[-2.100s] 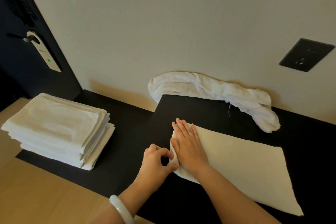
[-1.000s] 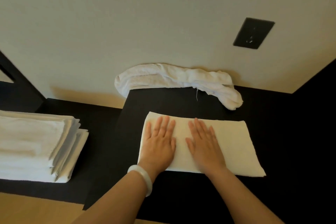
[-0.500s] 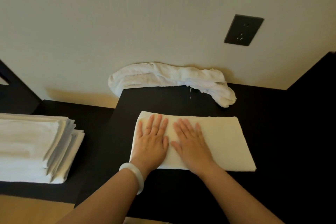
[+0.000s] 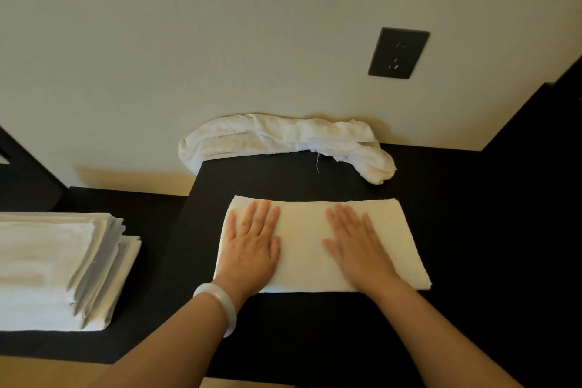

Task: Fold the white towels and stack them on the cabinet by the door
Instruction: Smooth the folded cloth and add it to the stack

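Both hands lie flat, palms down, on the folded towel [image 4: 302, 249]; neither one grasps the cloth. The left hand [image 4: 252, 247] presses the left portion of the towel with its fingers straight and slightly spread, the fingertips close to the far edge. The right hand [image 4: 357, 250] presses the middle-to-right portion in the same manner, fingers straight and angled a little to the left, thumb out to the side. A strip of bare cloth separates the two hands. A pale bangle [image 4: 217, 304] sits on the left wrist, just clear of the towel's near edge. The towel is a flat white rectangle with its long side running left to right, and it extends past the right hand to a squared end. It rests on a raised black top [image 4: 472, 230]. Beyond the fingertips, against the wall [image 4: 220, 41], a crumpled white towel [image 4: 283, 138] lies in a long roll, apart from the flat one. Above and to the right of the right hand, a dark socket plate [image 4: 398, 53] is mounted on the wall. Well to the left of the left hand, on a lower black surface [image 4: 151, 214], stands a stack of folded white towels [image 4: 53, 268], its right-hand edges stepped.
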`<state>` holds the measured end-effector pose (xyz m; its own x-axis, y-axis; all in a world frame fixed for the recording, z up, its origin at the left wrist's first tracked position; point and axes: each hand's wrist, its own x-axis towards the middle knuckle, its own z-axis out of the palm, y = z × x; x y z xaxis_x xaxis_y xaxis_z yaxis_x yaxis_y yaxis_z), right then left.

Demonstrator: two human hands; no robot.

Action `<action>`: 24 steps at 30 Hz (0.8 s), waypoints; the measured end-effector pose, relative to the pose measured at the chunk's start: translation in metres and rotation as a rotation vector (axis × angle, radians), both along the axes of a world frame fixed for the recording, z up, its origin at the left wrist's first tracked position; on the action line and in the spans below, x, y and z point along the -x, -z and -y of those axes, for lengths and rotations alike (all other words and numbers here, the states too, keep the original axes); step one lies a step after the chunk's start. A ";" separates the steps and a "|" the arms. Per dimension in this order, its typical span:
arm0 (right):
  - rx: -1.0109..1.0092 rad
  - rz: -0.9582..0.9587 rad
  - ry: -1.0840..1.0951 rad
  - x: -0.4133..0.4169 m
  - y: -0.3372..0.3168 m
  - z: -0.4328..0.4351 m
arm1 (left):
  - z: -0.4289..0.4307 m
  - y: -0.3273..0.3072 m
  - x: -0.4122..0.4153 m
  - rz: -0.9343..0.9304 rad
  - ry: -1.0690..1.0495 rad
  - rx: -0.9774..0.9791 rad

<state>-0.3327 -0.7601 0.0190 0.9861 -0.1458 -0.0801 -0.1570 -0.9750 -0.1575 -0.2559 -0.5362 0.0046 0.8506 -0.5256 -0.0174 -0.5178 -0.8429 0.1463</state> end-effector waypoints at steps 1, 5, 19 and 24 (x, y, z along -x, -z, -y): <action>-0.009 -0.029 -0.004 0.005 0.004 0.001 | -0.002 0.001 -0.002 -0.009 0.013 -0.017; 0.041 -0.047 0.295 0.019 0.009 0.060 | -0.002 -0.001 -0.007 -0.002 0.016 -0.035; 0.054 -0.118 0.264 -0.002 0.001 0.028 | -0.001 -0.003 -0.018 -0.029 -0.092 -0.081; 0.049 -0.094 0.284 -0.022 -0.002 0.037 | 0.008 -0.008 -0.034 -0.042 -0.108 -0.083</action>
<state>-0.3110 -0.7966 0.0209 0.8938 -0.4208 -0.1553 -0.4364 -0.8959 -0.0837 -0.2215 -0.5444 0.0124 0.8997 -0.4261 -0.0944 -0.4181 -0.9036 0.0932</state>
